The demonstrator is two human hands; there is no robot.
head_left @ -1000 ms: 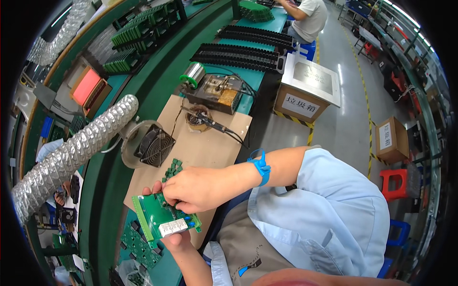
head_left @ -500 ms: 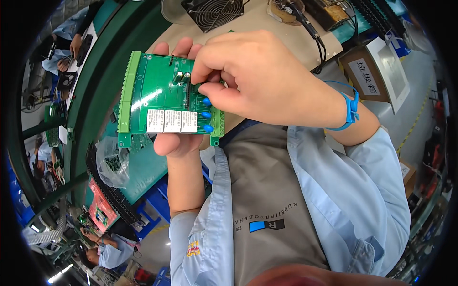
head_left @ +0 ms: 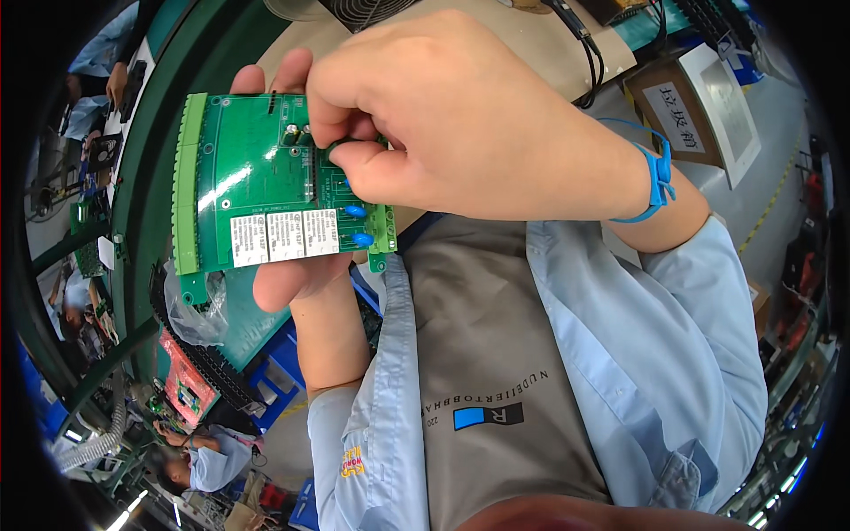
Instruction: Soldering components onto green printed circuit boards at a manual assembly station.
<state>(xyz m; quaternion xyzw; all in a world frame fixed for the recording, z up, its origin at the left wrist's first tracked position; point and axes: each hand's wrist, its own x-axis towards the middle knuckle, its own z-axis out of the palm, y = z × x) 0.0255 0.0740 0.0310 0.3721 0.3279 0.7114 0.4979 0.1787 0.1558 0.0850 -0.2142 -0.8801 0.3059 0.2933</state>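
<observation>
A green circuit board lies face up across my left hand, whose thumb is at its near edge and fingertips show past its far edge. Along the board's left side runs a light green terminal strip; a shorter green terminal block is on the right. White relays sit in a row near the front, with blue disc parts beside them. My right hand, wearing a blue wrist strap, pinches over the board's right half. Between its fingertips is a small dark green piece, mostly hidden.
Beyond my hands is a tan work mat with a black fan and a black-cabled tool. A cardboard box stands at the right. At the left are a clear plastic bag, a dark green frame and several people working.
Both hands and the board have shifted left and look larger, so nearer. The right fingers keep their pinch over the board, and the board is slightly more tilted.
</observation>
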